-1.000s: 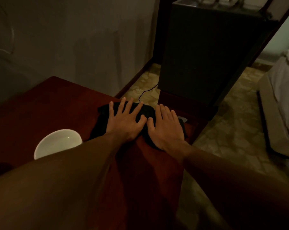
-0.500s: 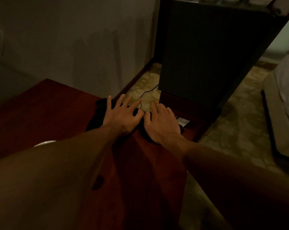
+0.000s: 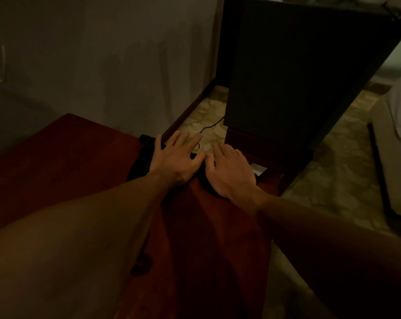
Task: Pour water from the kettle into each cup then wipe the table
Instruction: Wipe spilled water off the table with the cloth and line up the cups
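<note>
1. My left hand point(image 3: 174, 161) lies palm-down with its fingers straight and fanned wide. It presses on a crumpled black cloth point(image 3: 138, 168) and does not grasp it.
2. My right hand point(image 3: 229, 172) lies flat on the same cloth with its fingers straight and close together. The two thumbs almost meet.
3. The cloth sits at the far right corner of the dark red wooden table point(image 3: 68, 162). Its long axis runs left to right along the far edge. Most of it is hidden under my palms, and one loose end shows to the left of the left hand.
4. My fingertips are at the far edge of the table. Beyond it are the patterned beige floor point(image 3: 321, 180), a thin black cable point(image 3: 210, 127) and a tall dark cabinet point(image 3: 298, 65). The right edge runs just beside the right hand.
5. I judge that the only open room is leftward and back toward me, over bare wood. The left hand is nearer that stretch. Pushing further away risks sending the cloth off the corner.
6. No kettle or cup is in view, and I take this to be the wiping stage. I cannot tell whether the small dark mark point(image 3: 142, 263) beside my left forearm is a spill or a shadow.
</note>
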Demonstrator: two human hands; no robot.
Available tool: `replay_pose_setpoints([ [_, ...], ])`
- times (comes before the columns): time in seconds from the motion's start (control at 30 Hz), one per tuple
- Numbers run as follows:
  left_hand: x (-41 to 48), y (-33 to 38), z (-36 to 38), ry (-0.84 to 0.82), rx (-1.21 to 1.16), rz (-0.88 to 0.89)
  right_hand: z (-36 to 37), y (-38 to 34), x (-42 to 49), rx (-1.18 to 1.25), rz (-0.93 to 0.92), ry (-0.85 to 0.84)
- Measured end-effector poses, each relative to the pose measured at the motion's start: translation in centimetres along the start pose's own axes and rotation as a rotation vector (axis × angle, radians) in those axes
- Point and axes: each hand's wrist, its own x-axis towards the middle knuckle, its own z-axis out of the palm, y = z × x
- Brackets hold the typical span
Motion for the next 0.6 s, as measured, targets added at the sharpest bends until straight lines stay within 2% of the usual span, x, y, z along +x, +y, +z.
replay_pose_setpoints([
  [0.2,-1.1,0.3,-0.1,0.019,-0.039,-0.015,0.5,0.4,-0.8,-0.153,-0.09,-0.006],
  [0.3,-2.1,0.3,-0.1,0.022,-0.02,-0.019,0.4,0.1,-1.9,-0.083,-0.054,0.04],
  [0.47,-5.6,0.6,0.3,0.055,-0.04,-0.031,-0.1,-1.0,-5.0,-0.047,-0.048,-0.006],
  [0.6,-8.8,1.3,0.8,0.107,-0.055,-0.114,0.1,-1.4,-6.8,-0.047,-0.146,0.095],
])
